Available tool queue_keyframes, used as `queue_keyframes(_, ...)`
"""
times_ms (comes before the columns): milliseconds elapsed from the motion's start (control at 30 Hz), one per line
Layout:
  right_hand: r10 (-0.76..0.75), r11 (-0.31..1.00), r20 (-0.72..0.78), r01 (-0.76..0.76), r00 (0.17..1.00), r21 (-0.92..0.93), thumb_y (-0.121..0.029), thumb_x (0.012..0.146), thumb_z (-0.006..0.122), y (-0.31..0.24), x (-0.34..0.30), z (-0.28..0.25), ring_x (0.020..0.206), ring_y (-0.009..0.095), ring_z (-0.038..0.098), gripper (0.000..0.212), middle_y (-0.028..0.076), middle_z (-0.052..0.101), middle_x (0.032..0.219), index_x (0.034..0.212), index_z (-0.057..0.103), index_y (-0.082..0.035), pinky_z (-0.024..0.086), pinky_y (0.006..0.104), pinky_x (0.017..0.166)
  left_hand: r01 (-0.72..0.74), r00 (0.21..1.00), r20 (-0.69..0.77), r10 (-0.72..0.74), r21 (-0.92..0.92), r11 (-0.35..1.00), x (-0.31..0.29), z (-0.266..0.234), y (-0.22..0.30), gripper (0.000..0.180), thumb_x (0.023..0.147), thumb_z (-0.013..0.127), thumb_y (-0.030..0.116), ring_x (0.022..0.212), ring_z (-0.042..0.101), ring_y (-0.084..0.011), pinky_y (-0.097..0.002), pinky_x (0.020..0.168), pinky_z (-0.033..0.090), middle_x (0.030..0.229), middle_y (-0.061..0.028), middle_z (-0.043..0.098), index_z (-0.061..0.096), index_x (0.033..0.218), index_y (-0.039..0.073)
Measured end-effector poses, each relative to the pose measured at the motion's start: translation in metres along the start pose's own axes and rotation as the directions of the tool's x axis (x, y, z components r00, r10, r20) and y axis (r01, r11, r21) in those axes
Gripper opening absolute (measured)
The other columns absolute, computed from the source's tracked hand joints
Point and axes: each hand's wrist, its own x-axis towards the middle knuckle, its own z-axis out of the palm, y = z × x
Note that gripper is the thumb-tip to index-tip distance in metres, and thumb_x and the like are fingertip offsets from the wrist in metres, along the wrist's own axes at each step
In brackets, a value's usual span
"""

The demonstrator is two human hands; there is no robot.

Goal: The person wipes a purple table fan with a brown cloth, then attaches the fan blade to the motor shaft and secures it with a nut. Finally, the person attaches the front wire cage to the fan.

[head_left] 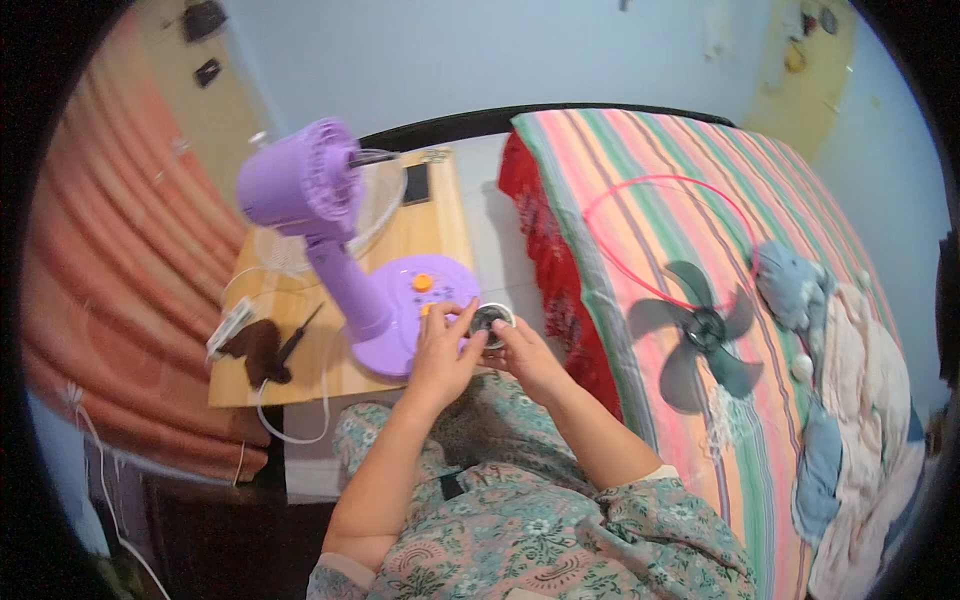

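My left hand [447,345] and my right hand [527,362] are closed around a small round thing with a white rim and a dark middle [491,322]; its exact kind is not clear. They hold it in front of my lap, by the near right side of a purple table fan's base [385,350]. The fan stands on a wooden table [440,225], its purple motor head [300,180] bare of blades and grille. Orange knobs [423,283] sit on the base.
A wire fan grille [385,205] and a dark phone [416,184] lie behind the fan. Left of it are a screwdriver [302,332], a brown cloth [262,350] and a white cable [290,438]. Dark fan blades [705,328], a pink ring [655,180] and clothes [865,370] lie on the bed.
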Motion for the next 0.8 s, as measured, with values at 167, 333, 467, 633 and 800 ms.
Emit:
queue_keyframes(167, -0.145, 0.981, -0.216, 0.112, 0.965, -0.159, -0.018, 0.097, 0.045, -0.016, -0.036, -0.04, 0.092, 0.018, 0.062, 0.031, 0.01, 0.059, 0.108, 0.123, 0.047, -0.001, 0.055, 0.0317, 0.076, -0.123, 0.974, 0.175, 0.145, -0.134, 0.983, 0.004, 0.032, 0.034, 0.049, 0.09, 0.06, 0.022, 0.108, 0.051, -0.0301, -0.0378, 0.094, 0.042, 0.116, -0.0138, 0.051, 0.049, 0.134, 0.003)
queue_keyframes(333, -0.22, 0.962, -0.445, 0.118, 0.868, -0.246, -0.011, 0.094, 0.043, -0.042, -0.099, -0.083, 0.091, 0.017, 0.062, 0.03, 0.012, 0.059, 0.112, 0.122, 0.048, -0.002, 0.057, 0.0286, 0.069, -0.118, 0.903, 0.371, 0.216, -0.269, 0.956, 0.003, 0.083, 0.079, 0.053, 0.092, 0.059, 0.02, 0.1, 0.055, -0.0237, -0.0321, 0.087, 0.046, 0.123, -0.0129, 0.049, 0.041, 0.141, 0.007)
queue_keyframes(467, -0.294, 0.94, -0.605, 0.109, 0.74, -0.323, -0.013, 0.092, 0.048, -0.044, -0.141, -0.156, 0.093, 0.026, 0.065, 0.024, 0.015, 0.061, 0.108, 0.112, 0.053, -0.001, 0.055, 0.0347, 0.071, 0.055, 0.835, 0.524, 0.171, -0.387, 0.92, -0.002, 0.097, 0.1, 0.053, 0.094, 0.056, 0.02, 0.097, 0.056, -0.0202, -0.0316, 0.085, 0.047, 0.122, -0.011, 0.049, 0.039, 0.142, 0.007)
queue_keyframes(633, -0.607, 0.47, -0.63, -0.421, 0.483, -0.776, -0.025, 0.084, 0.057, -0.066, -0.2, -0.246, 0.093, 0.041, 0.062, 0.035, 0.024, 0.065, 0.098, 0.109, 0.055, -0.001, 0.047, 0.046, 0.081, 0.096, 0.81, 0.565, 0.156, -0.391, 0.916, -0.006, 0.102, 0.086, 0.051, 0.093, 0.056, 0.019, 0.096, 0.057, -0.0199, -0.031, 0.085, 0.048, 0.122, -0.0125, 0.048, 0.04, 0.14, 0.005)
queue_keyframes(800, -0.588, 0.398, -0.752, -0.703, 0.297, -0.589, -0.032, 0.079, 0.062, -0.082, -0.214, -0.249, 0.091, 0.039, 0.064, 0.033, 0.02, 0.067, 0.096, 0.098, 0.062, -0.005, 0.048, 0.0466, 0.077, 0.076, 0.809, 0.561, 0.174, -0.394, 0.916, -0.011, 0.101, 0.081, 0.049, 0.093, 0.056, 0.018, 0.094, 0.056, -0.0196, -0.0307, 0.085, 0.048, 0.122, -0.011, 0.048, 0.042, 0.138, 0.005)
